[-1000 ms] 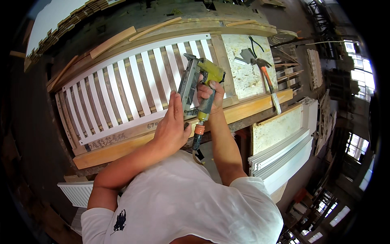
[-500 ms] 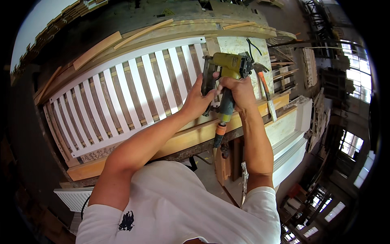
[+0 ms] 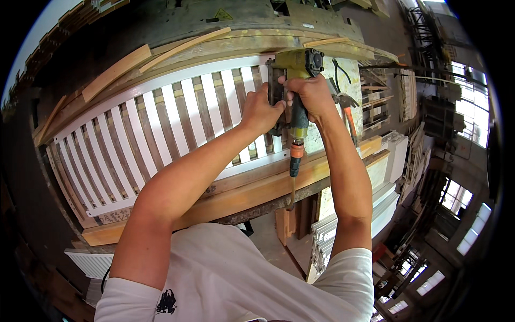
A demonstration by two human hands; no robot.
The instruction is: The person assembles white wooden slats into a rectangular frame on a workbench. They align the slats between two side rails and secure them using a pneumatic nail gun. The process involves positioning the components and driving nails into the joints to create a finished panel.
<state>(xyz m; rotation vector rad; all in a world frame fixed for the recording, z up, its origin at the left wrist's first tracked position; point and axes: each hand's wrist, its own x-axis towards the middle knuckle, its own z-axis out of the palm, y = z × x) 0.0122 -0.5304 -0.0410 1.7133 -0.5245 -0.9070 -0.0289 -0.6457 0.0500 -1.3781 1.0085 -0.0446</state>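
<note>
A green-yellow air nail gun [image 3: 292, 60] is in both hands, over the right end of a white slatted panel [image 3: 156, 121]. My right hand [image 3: 314, 96] is wrapped round its dark handle, with the air hose coupling [image 3: 296, 152] hanging below. My left hand [image 3: 262, 111] grips the long black magazine on the gun's left side. The gun's nose is near the panel's far rail, at its right end; whether it touches cannot be made out. Right of the gun lies a claw hammer [image 3: 350, 119] with an orange grip, beside a black-handled hand tool [image 3: 340, 72].
The panel lies in a wooden frame on the bench, with a thick timber rail [image 3: 247, 194] along the near edge. Loose wood strips [image 3: 119, 72] rest along the far side. White boards [image 3: 327, 236] are stacked at the lower right. The hose [image 3: 293, 190] drops over the near edge.
Both hands have carried the nail gun away from me, toward the panel's far rail. The panel's near right corner, covered before, now shows below the left hand.
</note>
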